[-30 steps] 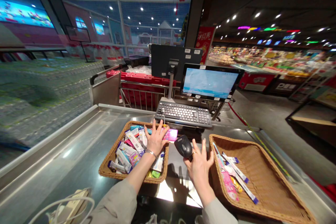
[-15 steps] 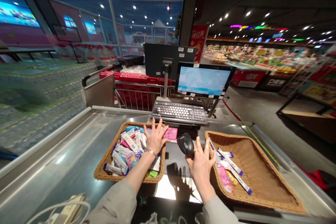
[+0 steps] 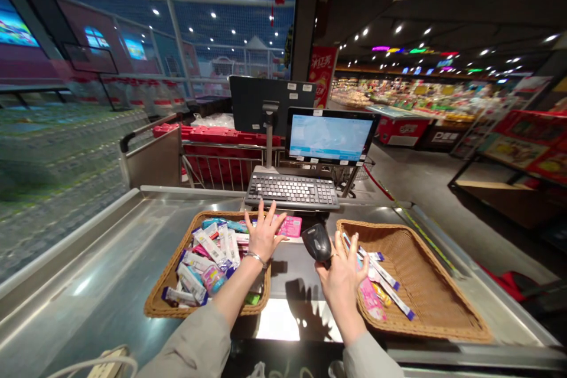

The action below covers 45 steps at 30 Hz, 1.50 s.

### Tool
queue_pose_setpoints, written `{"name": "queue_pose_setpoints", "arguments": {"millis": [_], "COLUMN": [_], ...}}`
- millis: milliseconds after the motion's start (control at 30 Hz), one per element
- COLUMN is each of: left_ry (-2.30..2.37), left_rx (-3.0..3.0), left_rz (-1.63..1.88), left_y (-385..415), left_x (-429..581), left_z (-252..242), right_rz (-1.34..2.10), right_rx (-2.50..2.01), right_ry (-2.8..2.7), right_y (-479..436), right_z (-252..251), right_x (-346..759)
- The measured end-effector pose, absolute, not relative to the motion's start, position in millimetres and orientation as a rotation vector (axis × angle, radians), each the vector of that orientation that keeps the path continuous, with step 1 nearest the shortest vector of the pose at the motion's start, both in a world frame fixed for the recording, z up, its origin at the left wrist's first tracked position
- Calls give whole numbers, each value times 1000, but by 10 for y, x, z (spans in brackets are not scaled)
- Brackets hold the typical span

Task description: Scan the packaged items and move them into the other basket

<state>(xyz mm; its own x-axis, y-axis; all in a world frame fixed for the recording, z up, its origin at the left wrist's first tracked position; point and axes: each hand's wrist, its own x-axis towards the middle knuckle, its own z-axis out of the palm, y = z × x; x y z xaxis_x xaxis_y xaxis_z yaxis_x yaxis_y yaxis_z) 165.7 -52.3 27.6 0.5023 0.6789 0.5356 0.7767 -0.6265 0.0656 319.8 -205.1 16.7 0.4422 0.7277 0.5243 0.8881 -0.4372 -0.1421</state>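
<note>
My left hand [image 3: 262,239] is above the right side of the left wicker basket [image 3: 153,301], its fingers fanned out. Between its thumb and forefinger is a flat pink package [image 3: 290,226] with a white label; the grip itself is partly hidden. In my right hand [image 3: 343,274] is a black barcode scanner [image 3: 316,242], its handle mostly covered and its head pointing up and left toward the package. Small packaged goods [image 3: 215,251] fill the left basket. Inside the right wicker basket [image 3: 436,283], several slim white-and-purple packs [image 3: 396,295] lie beside a pink package [image 3: 371,300].
A keyboard [image 3: 292,190] and a lit monitor [image 3: 330,137] stand behind the baskets on the metal counter [image 3: 106,266]. Past them is a wire trolley [image 3: 221,168] with red crates. A power strip with a white cable [image 3: 108,363] sits at the lower left.
My view has turned slightly right. Relative to the baskets, both hands have shifted a little right, the pink package and scanner moving along with them.
</note>
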Motion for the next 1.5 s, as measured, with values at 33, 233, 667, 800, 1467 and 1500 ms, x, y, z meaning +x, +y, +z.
{"name": "queue_pose_setpoints", "arguments": {"millis": [33, 233, 667, 800, 1467, 1500], "left_ry": [-1243, -1164, -1000, -963, -682, -660], "left_rx": [-2560, -2568, -2658, -2693, -2833, -2846], "left_rz": [-796, -827, -792, -783, -752, -747], "left_y": [-523, -539, -662, -720, -960, -974], "left_x": [1677, 1821, 2256, 2411, 3156, 3193], "left_z": [276, 269, 364, 379, 274, 267], "right_rz": [-552, -589, -635, -668, -671, -667], "right_rx": [-2311, -2337, -2343, -2345, -2448, -2452], "right_ry": [-1354, -1291, -1167, -1117, -887, -874], "right_y": [-2055, -2082, -2299, -2377, -2847, -2877], "right_z": [162, 118, 177, 179, 159, 154], "right_x": [3218, 3341, 3580, 3667, 4163, 4186]}}
